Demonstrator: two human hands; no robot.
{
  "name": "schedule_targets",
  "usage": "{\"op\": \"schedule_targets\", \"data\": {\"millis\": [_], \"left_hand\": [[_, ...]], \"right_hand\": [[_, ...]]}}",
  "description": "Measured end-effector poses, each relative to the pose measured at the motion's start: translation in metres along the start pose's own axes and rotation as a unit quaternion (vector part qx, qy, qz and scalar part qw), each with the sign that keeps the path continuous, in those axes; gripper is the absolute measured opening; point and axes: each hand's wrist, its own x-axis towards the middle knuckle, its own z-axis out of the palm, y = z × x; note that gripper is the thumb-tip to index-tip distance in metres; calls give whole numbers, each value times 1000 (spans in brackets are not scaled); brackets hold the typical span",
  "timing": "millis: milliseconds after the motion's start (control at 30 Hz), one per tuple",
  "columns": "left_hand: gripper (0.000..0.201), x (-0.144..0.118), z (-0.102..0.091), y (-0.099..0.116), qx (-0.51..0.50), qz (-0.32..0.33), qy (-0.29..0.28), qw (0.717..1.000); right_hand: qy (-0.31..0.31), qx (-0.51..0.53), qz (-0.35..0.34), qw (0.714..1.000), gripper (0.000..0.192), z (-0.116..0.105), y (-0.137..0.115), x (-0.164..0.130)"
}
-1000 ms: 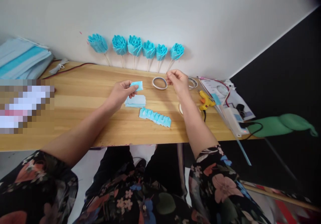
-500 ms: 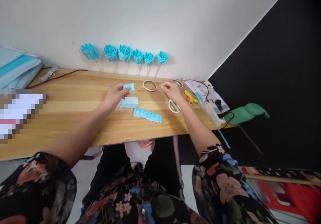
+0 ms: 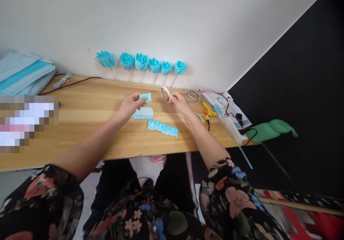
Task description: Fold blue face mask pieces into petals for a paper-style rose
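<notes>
Between the thumb and fingers of my left hand (image 3: 131,104) is a small folded piece of light blue fabric (image 3: 146,97). My right hand (image 3: 179,102) pinches a narrow roll of tape (image 3: 165,94) by its right edge, tilted up off the table. Below my left hand lies a stack of pale blue rectangular pieces (image 3: 143,113). Closer to the table's front edge, several folded blue pieces (image 3: 162,128) overlap in a row. Another tape roll (image 3: 199,116) sits partly hidden behind my right forearm.
Several blue fabric roses (image 3: 141,61) on sticks lean against the wall. To the right are more tape rolls (image 3: 192,95), a yellow glue gun (image 3: 208,111), a power strip (image 3: 236,129) and a green pouch (image 3: 271,130). Blue sheets (image 3: 25,73) are piled at the left on the wooden table (image 3: 91,103).
My right hand has moved left and taken hold of the tape roll, which lay flat on the table before. My left hand still holds the folded piece. The view has shifted slightly.
</notes>
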Motion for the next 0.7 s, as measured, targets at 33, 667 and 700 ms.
{"op": "schedule_targets", "data": {"millis": [33, 667, 700], "left_hand": [[21, -2, 0, 1, -5, 1, -10, 1000], [26, -33, 20, 21, -12, 132, -121, 984], [22, -34, 19, 22, 21, 163, -130, 978]], "right_hand": [[4, 151, 17, 988, 18, -2, -5, -8], [98, 239, 13, 966, 31, 29, -27, -71], [131, 183, -39, 973, 28, 21, -32, -73]]}}
